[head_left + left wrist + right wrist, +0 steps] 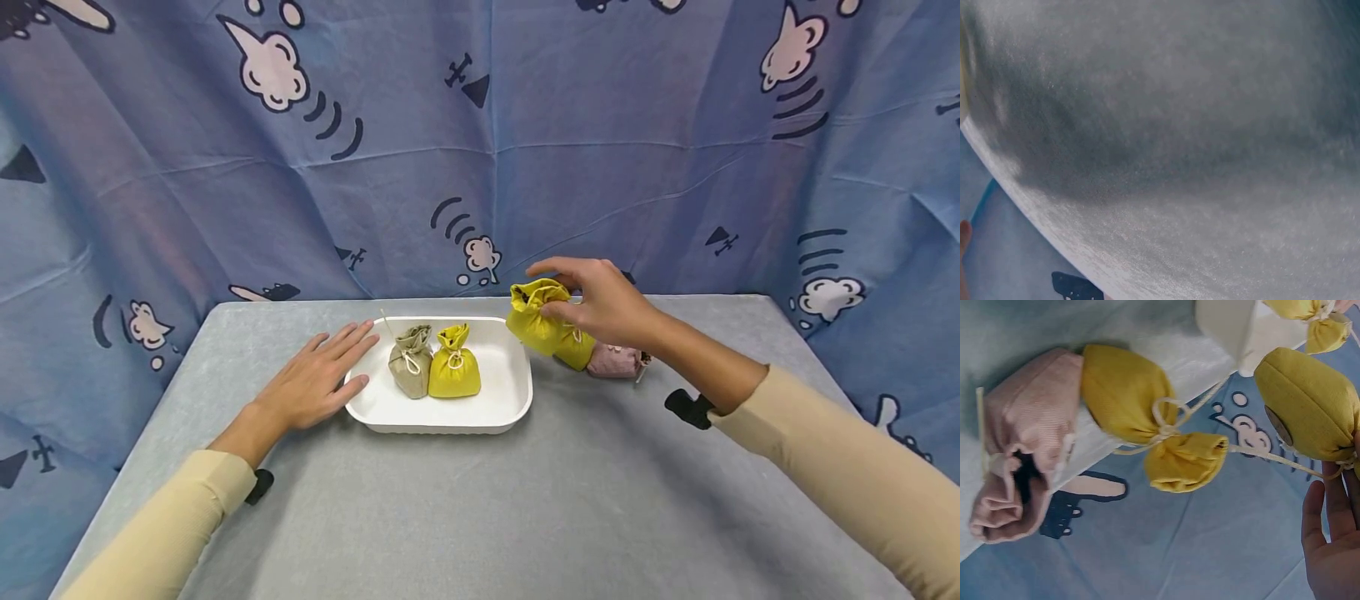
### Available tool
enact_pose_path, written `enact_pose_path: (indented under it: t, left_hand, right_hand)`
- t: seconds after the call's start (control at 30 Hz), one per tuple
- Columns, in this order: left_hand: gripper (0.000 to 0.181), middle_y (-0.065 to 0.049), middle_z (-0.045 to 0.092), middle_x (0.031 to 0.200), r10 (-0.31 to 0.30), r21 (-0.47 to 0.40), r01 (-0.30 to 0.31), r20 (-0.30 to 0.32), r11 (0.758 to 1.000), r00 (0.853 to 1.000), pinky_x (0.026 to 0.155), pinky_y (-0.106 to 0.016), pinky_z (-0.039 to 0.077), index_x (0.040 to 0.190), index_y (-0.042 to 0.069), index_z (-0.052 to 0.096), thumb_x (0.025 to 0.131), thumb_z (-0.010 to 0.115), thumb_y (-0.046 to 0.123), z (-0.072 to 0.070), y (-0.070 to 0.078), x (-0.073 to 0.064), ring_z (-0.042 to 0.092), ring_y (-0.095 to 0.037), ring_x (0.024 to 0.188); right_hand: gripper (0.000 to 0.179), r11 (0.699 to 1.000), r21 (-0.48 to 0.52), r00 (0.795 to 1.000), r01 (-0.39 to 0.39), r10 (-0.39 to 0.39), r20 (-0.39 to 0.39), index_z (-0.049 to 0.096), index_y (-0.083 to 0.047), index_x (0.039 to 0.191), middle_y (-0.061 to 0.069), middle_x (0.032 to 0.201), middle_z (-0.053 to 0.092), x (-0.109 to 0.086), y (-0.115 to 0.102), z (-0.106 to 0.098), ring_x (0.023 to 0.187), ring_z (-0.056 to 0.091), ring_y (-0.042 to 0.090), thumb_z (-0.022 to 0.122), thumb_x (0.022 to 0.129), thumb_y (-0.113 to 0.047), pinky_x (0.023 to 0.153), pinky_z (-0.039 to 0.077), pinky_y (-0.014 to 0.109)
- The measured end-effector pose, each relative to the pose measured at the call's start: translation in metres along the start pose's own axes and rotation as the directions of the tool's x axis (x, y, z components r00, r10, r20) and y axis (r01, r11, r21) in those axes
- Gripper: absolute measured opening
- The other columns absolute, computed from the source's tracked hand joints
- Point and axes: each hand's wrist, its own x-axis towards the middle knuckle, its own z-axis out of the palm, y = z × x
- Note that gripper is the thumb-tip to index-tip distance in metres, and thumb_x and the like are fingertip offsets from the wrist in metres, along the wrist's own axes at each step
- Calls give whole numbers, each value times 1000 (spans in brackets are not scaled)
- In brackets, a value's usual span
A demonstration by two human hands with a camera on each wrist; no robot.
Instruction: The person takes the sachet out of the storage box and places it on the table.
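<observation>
My right hand (603,300) pinches the gathered neck of a yellow drawstring pouch (534,327), held up by the right end of a white tray (504,375). In the right wrist view this pouch (1307,403) hangs at the right, its cord stretching toward another yellow pouch (1125,394). That second one sits on the table behind the held pouch, beside a pink pouch (613,362). Inside the tray, a grey-beige pouch (409,371) and a yellow pouch (454,379) stand side by side. With fingers extended, my left hand (318,379) lies at the tray's left rim.
A grey cloth-covered table (480,508) carries everything. Behind it hangs a blue printed curtain (600,192), close to the table's back edge. The left wrist view shows mostly the grey tabletop (1179,125), blurred and shadowed.
</observation>
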Motion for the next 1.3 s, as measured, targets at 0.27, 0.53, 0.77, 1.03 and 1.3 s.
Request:
enact_pose_path:
  t: [0.27, 0.53, 0.77, 1.03, 1.3]
  left_hand:
    - [63, -6, 21, 165, 3, 0, -3, -4, 1000, 1000, 114, -61, 23, 157, 10, 31, 103, 46, 40, 0, 1, 0, 23, -33, 149]
    - [64, -5, 19, 165, -2, 5, 2, 7, 1000, 1000, 114, -62, 23, 157, 11, 31, 103, 45, 42, 1, 1, 0, 22, -32, 149]
    - [63, -5, 19, 166, -8, 0, 8, 7, 1000, 1000, 114, -62, 23, 157, 11, 30, 104, 44, 42, 0, 1, 0, 22, -32, 150]
    - [64, -4, 19, 166, -10, 0, 10, 13, 1000, 1000, 114, -61, 22, 157, 11, 30, 104, 45, 42, 0, 1, 0, 22, -31, 150]
    - [63, -5, 21, 165, -5, 2, 5, -6, 1000, 1000, 114, -61, 24, 157, 12, 32, 103, 44, 41, 1, 0, 0, 24, -32, 149]
  right_hand:
    - [49, 997, -1, 997, -77, 77, -7, 61, -4, 132, 15, 125, 67, -5, 17, 5, 108, 67, 31, 76, 86, -1, 89, 55, 47]
    - [46, 996, 9, 996, -93, 93, -4, 61, -3, 132, 16, 130, 64, -9, 29, 13, 112, 65, 34, 75, 87, -1, 92, 54, 48]
    - [46, 993, -6, 993, -114, 114, -7, 61, -4, 132, 16, 131, 63, -11, 32, 12, 112, 64, 35, 74, 88, -2, 93, 53, 49]
    - [47, 996, -2, 996, -91, 91, 0, 62, -3, 130, 15, 123, 64, -15, 40, 20, 108, 65, 34, 76, 86, 0, 91, 53, 50]
    - [50, 994, 28, 993, -109, 108, 42, 61, -5, 132, 17, 124, 66, -18, 45, 28, 106, 66, 31, 76, 85, 1, 91, 54, 48]
